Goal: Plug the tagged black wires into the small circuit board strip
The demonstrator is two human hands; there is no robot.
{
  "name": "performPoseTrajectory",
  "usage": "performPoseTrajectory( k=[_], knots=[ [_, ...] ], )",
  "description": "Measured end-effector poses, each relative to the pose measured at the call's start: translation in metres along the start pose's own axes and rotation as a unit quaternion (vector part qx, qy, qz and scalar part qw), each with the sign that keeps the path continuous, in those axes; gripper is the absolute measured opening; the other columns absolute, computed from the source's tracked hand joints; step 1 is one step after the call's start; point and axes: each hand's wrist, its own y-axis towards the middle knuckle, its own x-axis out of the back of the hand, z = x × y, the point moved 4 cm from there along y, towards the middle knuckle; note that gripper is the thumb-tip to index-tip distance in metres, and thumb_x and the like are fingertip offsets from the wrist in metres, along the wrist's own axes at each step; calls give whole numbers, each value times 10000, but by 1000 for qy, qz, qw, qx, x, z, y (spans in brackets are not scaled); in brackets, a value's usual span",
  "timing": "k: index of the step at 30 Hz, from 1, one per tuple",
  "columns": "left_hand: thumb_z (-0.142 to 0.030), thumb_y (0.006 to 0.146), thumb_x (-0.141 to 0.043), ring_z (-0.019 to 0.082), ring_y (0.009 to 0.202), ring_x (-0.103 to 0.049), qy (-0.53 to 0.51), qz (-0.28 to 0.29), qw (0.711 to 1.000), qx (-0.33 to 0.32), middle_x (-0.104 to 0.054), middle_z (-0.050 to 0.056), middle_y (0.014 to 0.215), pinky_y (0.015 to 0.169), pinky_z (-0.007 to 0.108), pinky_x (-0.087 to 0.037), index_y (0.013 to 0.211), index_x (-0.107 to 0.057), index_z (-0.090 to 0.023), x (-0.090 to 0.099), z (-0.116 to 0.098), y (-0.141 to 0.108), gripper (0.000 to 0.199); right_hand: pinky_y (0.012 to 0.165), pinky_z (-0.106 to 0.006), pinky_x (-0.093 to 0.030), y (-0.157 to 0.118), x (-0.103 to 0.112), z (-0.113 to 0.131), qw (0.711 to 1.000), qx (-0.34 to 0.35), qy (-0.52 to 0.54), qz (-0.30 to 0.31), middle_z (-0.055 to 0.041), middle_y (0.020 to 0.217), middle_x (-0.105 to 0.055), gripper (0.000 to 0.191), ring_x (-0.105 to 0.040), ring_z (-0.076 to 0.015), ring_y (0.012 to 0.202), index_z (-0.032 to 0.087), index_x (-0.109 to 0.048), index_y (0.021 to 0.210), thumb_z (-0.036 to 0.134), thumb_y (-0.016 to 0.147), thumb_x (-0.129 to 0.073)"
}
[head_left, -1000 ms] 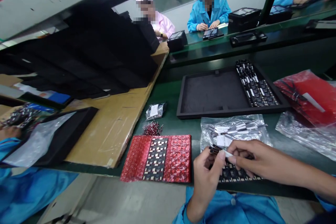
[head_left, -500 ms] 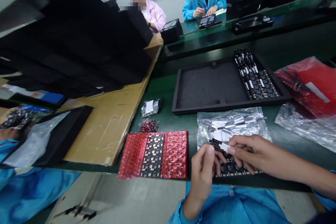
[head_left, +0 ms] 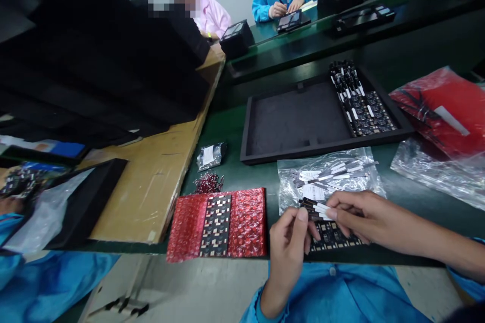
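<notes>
While we hold the thin black-and-white strips (head_left: 320, 208) above the circuit boards (head_left: 330, 237) near the edge of the bench (head_left: 235, 171), our left hand (head_left: 286, 242) pinches their dark ends and our right hand (head_left: 366, 217) grips the white ends. If one pinch becomes weak, we think a strip could slip down among the boards, and unequal pulling by the hands could bend it. Just beyond lies the clear bag (head_left: 284, 174) under other strips, where a dropped one could be mixed, and farther the black tray (head_left: 288, 155).
</notes>
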Motion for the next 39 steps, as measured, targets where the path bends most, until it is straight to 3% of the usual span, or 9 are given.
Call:
performPoseTrajectory(
  k=[8, 12, 14, 17, 19, 22, 25, 35, 39],
  knots=[
    [-638, 934, -484, 49, 409, -482, 31, -11, 999, -15, -587, -80, 523, 411, 189, -387, 690, -590, -252, 1, -1, -2, 469, 562, -233, -382, -2, 1, 4, 999, 18, -42, 3, 60, 703, -581, 281, -534, -138, 638, 251, -678, 957, 482, 1046, -546],
    [-523, 1028, -341, 53, 409, -520, 132, -52, 985, -96, -654, -69, 589, 404, 180, -439, 818, -658, -272, 3, -10, -6, 456, 577, -246, -343, -7, 9, 2, 999, 12, -47, -19, 78, 686, -500, 221, -458, -137, 643, 253, -670, 945, 436, 1031, -581],
    [-455, 1031, -364, 68, 525, -606, 173, -83, 971, -140, -698, -63, 687, 512, 187, -523, 967, -674, -281, 3, -16, -10, 362, 579, -256, -328, -12, 20, 1, 998, 5, -51, -39, 74, 696, -491, 197, -439, -143, 653, 255, -669, 939, 425, 1014, -603],
    [-390, 952, -541, 125, 830, -692, 202, -85, 955, -199, -739, -53, 905, 771, 272, -592, 998, -694, -322, 0, -22, -20, 174, 596, -270, -334, -23, 43, -2, 996, -12, -59, -72, 56, 727, -515, 191, -453, -156, 677, 252, -674, 936, 426, 992, -621],
    [-348, 921, -600, 149, 946, -694, 282, -61, 915, -283, -740, -63, 1027, 836, 317, -603, 1061, -689, -362, -9, -26, -28, 167, 590, -276, -332, -30, 58, -4, 993, -34, -80, -80, 49, 717, -531, 185, -465, -163, 671, 250, -681, 941, 423, 980, -629],
    [-356, 939, -585, 156, 1079, -680, 437, -19, 811, -390, -696, -73, 1211, 889, 334, -617, 1236, -612, -375, -25, -24, -38, 299, 565, -276, -316, -39, 71, -10, 988, -69, -130, -46, 53, 683, -534, 193, -464, -160, 633, 247, -677, 919, 416, 983, -609],
    [-354, 966, -540, 144, 1194, -633, 506, 7, 758, -412, -615, -70, 1352, 951, 332, -600, 1326, -553, -320, -32, -17, -40, 362, 558, -266, -307, -42, 76, -16, 985, -79, -151, -17, 62, 664, -512, 209, -452, -151, 618, 237, -653, 871, 412, 976, -612],
    [-277, 983, -476, 129, 1268, -577, 504, 28, 773, -384, -570, -97, 1398, 1124, 398, -465, 1371, -507, -307, -15, -12, -32, 390, 532, -250, -303, -40, 77, -21, 982, -76, -175, -8, 79, 646, -504, 213, -437, -135, 585, 242, -619, 888, 410, 1005, -562],
    [-295, 980, -488, 147, 1231, -595, 483, 19, 789, -378, -606, -73, 1360, 1085, 407, -489, 1343, -534, -312, -13, -16, -32, 366, 540, -249, -307, -42, 75, -14, 978, -72, -195, -4, 70, 654, -520, 222, -450, -135, 588, 240, -620, 873, 406, 1004, -553]
  ],
)
